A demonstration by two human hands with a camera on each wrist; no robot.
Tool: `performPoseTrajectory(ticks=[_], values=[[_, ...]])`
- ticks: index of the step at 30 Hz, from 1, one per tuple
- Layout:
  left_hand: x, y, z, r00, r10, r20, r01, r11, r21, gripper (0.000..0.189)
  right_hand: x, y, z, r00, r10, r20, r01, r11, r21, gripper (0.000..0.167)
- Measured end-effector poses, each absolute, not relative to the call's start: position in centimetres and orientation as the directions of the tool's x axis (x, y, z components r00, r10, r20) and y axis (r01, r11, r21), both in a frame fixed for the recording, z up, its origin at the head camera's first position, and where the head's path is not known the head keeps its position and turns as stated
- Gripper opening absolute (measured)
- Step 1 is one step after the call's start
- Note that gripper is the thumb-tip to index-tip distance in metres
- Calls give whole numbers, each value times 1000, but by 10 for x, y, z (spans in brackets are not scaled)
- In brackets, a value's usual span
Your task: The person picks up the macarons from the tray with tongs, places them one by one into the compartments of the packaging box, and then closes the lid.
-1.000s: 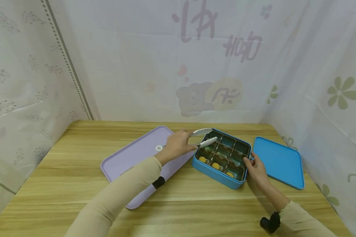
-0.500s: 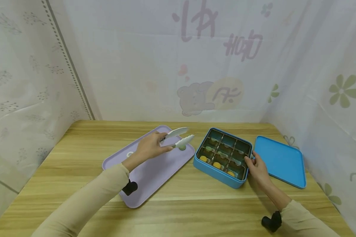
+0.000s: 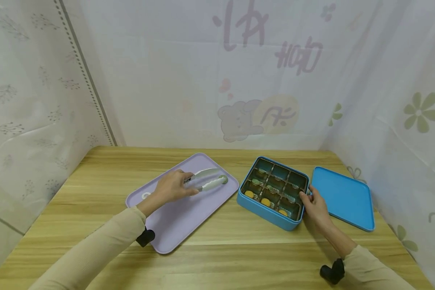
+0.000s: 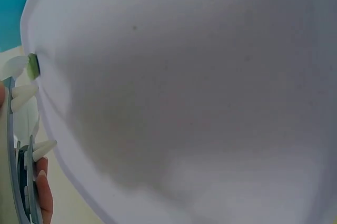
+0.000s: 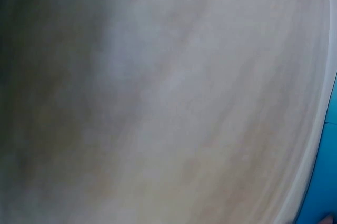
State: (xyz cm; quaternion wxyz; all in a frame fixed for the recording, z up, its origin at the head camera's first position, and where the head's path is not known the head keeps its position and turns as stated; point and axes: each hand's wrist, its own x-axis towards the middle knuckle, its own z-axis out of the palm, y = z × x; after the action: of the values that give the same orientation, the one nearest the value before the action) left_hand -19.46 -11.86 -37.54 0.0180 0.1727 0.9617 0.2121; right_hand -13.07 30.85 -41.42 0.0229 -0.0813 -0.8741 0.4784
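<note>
My left hand (image 3: 172, 186) holds a pair of tongs (image 3: 212, 184) with white scalloped tips, low over the lilac tray (image 3: 174, 237). The tong arms are spread apart. At the tray's far right end lies a small round green piece (image 3: 223, 179), overlapped by the nearer tip. The left wrist view shows this green piece (image 4: 33, 66) beside a white tip, near the tray's rim. My right hand (image 3: 315, 205) grips the right side of a blue box (image 3: 266, 215), thumb over its rim. Inside is a divided dark insert, with yellow pieces (image 3: 266, 202) in the front row and green ones behind.
A flat blue lid (image 3: 342, 199) lies right of the box, behind my right hand. The white ring at the end of the tongs shows beside my left wrist. Wooden table (image 3: 217, 257) surrounds everything, with a printed curtain (image 3: 166, 80) behind.
My left hand has carried the tongs leftward from above the box to the tray and lowered them beside the green piece. My right hand stays on the box.
</note>
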Motion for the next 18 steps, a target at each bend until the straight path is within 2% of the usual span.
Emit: performPoseTrajectory(ticks=[18], values=[[-199, -108, -383, -936, 352, 16, 330, 859, 391, 62, -132, 310, -417, -986, 160, -42, 120, 518, -847, 70]])
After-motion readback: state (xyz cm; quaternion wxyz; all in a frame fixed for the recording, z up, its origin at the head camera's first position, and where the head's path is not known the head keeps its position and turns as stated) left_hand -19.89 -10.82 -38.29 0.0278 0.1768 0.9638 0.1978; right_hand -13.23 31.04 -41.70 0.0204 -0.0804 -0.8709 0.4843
